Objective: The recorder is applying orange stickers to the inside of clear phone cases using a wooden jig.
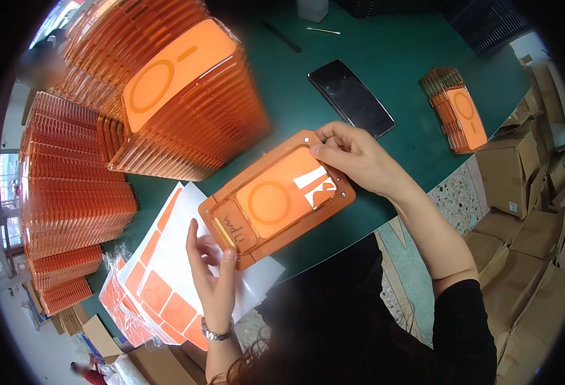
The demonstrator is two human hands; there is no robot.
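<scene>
Thumb and fingers of the right hand (356,160) are pinching the far right corner of a translucent amber jig plate (276,247), with the thumb lying on top. The jig is tilting between both hands above the near edge of the green table (417,45), the right hand sitting at its far end and the left hand (215,276) at its near left end. The left hand is spreading its thumb and index finger apart; its thumb tip is touching the jig's rim, just beside a brass-coloured bar (226,236). I cannot tell whether its curled fingers are gripping underneath. Inside the jig's recess, an orange panel (268,202) with a ring outline is lying between the two hands, bright white patches showing at its end nearer the right hand.

White-and-orange sticker sheets (178,313) are lying behind and below the left hand, along the table's near edge toward the left corner. Tall stacks of translucent orange cases (199,128) are standing toward the table's left edge. A black smartphone (351,96) is resting just beyond the right hand, and a smaller case stack (465,119) is lying near the table's right corner.
</scene>
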